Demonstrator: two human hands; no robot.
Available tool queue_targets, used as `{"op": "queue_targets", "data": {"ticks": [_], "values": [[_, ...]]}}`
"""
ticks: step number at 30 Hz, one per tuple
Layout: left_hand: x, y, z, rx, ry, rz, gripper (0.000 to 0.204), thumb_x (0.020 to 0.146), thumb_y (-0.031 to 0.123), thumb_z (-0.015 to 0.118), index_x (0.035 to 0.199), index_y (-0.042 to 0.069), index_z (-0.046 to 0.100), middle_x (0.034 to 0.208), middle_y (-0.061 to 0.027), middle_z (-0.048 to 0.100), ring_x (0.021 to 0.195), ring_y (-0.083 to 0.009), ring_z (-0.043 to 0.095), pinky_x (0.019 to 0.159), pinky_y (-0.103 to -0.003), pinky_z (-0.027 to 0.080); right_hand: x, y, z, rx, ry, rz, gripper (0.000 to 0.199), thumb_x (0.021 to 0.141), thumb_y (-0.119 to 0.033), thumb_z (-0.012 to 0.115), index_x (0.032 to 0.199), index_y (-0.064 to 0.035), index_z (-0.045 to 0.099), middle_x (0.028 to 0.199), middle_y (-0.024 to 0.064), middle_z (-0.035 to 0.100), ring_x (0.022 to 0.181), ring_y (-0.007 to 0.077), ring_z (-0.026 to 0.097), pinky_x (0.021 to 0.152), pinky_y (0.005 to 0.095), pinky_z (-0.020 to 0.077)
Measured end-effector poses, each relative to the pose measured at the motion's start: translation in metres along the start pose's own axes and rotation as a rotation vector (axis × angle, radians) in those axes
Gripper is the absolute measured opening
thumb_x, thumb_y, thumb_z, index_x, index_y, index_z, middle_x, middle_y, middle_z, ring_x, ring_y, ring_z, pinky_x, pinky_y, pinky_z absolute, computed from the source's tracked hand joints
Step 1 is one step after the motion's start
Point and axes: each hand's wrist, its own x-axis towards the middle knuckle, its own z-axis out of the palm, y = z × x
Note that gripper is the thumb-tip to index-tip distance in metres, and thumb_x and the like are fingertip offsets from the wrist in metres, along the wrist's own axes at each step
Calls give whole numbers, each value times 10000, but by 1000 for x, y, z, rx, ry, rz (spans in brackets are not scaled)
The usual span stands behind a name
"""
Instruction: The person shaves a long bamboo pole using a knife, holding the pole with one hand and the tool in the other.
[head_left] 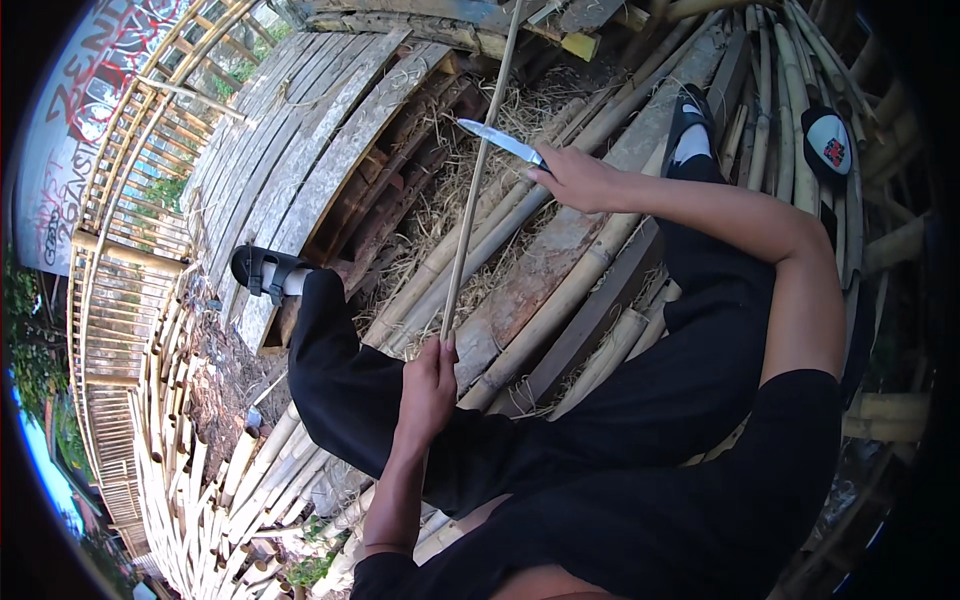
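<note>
My left hand [429, 388] is closed round the lower part of a long thin bamboo strip [470, 215], which runs up past the top edge of the view. In my right hand [578, 181] is a knife [503, 140], gripped by its dark handle. Its silvery blade points left and crosses the strip well above my left hand. Whether the edge bites into the strip or only lies against it, I cannot tell. Pale shavings [440, 235] litter the ground below the strip.
Bamboo poles [545, 335] and planks lie slantwise under my legs. A wooden slatted platform [290, 150] stands at the upper left, beside a bamboo fence [125, 260]. Many cut poles [215, 510] are heaped at the lower left. A cap-like white and black item [828, 147] sits at the right.
</note>
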Motion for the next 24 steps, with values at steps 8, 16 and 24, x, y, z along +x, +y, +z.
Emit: {"op": "queue_targets", "data": {"ticks": [8, 16, 24], "values": [[0, -4, -2, -7, 30, -40, 316, 984, 220, 437, 803, -26, 519, 561, -79, 442, 534, -125, 399, 513, -315, 370, -25, -37, 6, -232, -184, -601, 328, 933, -374, 485, 1023, -60, 498, 720, 172, 577, 652, 391, 594, 602, 473, 471], [0, -4, -1, -10, 21, -58, 337, 988, 244, 438, 795, -21, 518, 562, -58, 426, 540, -108, 371, 508, -307, 358, -12, -19, 7, -115, 14, -274, 328, 943, -344, 476, 973, -17, 481, 693, 189, 590, 665, 437, 571, 622, 495, 453], [0, -6, 1, -1, 14, -4, 312, 984, 217, 435, 807, -31, 503, 556, -111, 439, 508, -161, 381, 501, -338, 363, -2, -10, -2, -283, -192, -561, 293, 943, -352, 455, 940, -60, 431, 687, 188, 582, 675, 416, 593, 623, 510, 463]]}}
